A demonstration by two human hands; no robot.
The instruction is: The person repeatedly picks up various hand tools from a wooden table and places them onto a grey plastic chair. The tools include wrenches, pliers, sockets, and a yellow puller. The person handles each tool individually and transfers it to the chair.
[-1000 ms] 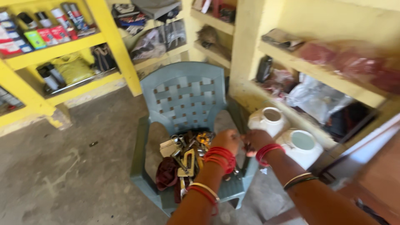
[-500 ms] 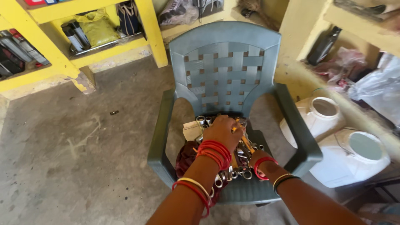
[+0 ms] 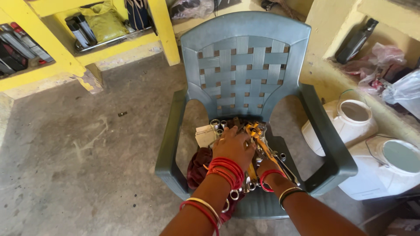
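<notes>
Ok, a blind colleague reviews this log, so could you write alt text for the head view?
Two hands, left hand and right hand, rest on a pile of metal wrenches and sockets heaped on the seat of a grey-green plastic armchair. A dark red cloth lies beside the tools, two white plastic jars stand to the right, and yellow shelves line the wall.

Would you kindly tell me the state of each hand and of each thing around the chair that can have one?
left hand: palm down on the tool pile, fingers spread
right hand: mostly hidden behind the left, in the pile; grip cannot be told
tool pile: heaped loose on the seat
plastic chair: upright, seat loaded
dark red cloth: crumpled at the seat's left edge
near white jar: lid on
far white jar: open, no lid
</notes>
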